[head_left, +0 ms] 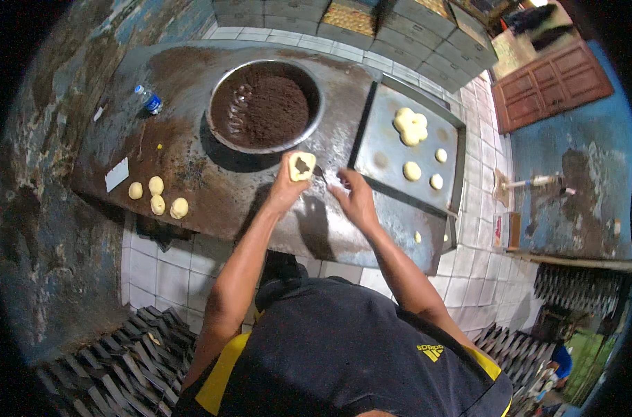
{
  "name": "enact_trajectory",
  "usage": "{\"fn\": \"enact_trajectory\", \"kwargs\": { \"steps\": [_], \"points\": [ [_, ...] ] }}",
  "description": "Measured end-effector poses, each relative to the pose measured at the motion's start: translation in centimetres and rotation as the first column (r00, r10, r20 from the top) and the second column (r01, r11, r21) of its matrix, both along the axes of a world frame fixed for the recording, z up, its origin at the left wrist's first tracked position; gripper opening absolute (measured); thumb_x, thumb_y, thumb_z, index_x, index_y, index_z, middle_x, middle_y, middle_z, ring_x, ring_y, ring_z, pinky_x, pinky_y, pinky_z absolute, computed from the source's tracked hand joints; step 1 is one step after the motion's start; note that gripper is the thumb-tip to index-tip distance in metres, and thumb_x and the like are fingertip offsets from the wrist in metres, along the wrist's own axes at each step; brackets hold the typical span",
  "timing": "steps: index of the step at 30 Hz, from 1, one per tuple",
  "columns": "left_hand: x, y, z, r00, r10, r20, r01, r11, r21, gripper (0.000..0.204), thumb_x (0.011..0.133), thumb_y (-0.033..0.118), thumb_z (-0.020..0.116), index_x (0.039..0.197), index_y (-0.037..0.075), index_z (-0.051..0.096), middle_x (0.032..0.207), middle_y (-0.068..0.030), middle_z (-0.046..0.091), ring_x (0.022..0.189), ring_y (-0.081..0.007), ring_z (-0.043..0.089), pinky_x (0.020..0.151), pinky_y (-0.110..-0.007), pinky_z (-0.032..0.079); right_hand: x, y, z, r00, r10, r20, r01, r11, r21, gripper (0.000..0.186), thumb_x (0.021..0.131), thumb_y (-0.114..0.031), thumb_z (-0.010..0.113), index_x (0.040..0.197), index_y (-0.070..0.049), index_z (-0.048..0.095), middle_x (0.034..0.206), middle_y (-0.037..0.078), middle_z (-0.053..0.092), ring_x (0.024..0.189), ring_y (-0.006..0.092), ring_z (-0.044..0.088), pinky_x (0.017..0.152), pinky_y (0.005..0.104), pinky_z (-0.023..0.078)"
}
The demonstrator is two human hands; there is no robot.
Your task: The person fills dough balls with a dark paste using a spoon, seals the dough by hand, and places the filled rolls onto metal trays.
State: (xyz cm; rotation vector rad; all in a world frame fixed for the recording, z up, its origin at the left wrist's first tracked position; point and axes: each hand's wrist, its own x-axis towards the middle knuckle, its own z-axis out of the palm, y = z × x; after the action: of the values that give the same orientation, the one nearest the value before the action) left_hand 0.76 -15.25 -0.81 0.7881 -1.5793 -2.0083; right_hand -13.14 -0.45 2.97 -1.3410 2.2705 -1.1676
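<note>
Near the front of the bowl, my left hand [282, 192] is closed around a piece of pale yellow dough [309, 174] with dark brown filling in its middle. My right hand [358, 199], fingers pinched, grips a small dark utensil like a spoon or spatula [321, 174], its tip beside the dough; its exact kind is hard to make out. Just beyond both hands stands a large metal bowl [319, 115] of dark, crumbly filling [278, 104]. Right of it, a metal tray [380, 115] bears a clustered dough piece [410, 126] and several single dough balls [412, 171].
Several dough balls [157, 205] lie at the table's left end, near a white card [117, 174] and a blue-capped bottle [148, 99]. The worn metal table [191, 62] spans the space before me. Stacked metal tins [413, 42] line the far side; dark metal racks [132, 365] flank me.
</note>
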Motion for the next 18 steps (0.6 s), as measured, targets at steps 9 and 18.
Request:
{"fn": "enact_trajectory", "kwargs": {
  "steps": [9, 18],
  "points": [
    [-1.7, 19.2, 4.5, 0.994, -0.109, -0.025, 0.111, 0.981, 0.158, 0.047, 0.086, 0.014, 0.080, 0.125, 0.010, 0.054, 0.093, -0.0010, 0.066, 0.083, -0.0115, 0.062, 0.074, -0.024, 0.051, 2.4, 17.1, 4.6, 1.000, -0.004, 0.023, 0.010, 0.962, -0.273, 0.061, 0.087, 0.006, 0.055, 0.146, -0.002, 0.041, 0.124, 0.018, 0.068, 0.121, 0.0393, 0.061, 0.106, 0.0452, 0.044],
    [-4.1, 30.4, 6.7, 0.979, -0.195, -0.055, 0.129, 0.810, -0.571, 0.041, 0.098, 0.033, 0.067, 0.122, 0.000, 0.066, 0.136, -0.0176, 0.063, 0.126, -0.0274, 0.059, 0.104, -0.036, 0.047, 3.3, 28.5, 3.3, 0.689, -0.233, 0.686, 0.498, 0.840, -0.215, 0.039, 0.091, -0.017, 0.075, 0.121, 0.003, 0.060, 0.104, 0.008, 0.070, 0.097, 0.0120, 0.062, 0.084, 0.0299, 0.050]
  ]
}}
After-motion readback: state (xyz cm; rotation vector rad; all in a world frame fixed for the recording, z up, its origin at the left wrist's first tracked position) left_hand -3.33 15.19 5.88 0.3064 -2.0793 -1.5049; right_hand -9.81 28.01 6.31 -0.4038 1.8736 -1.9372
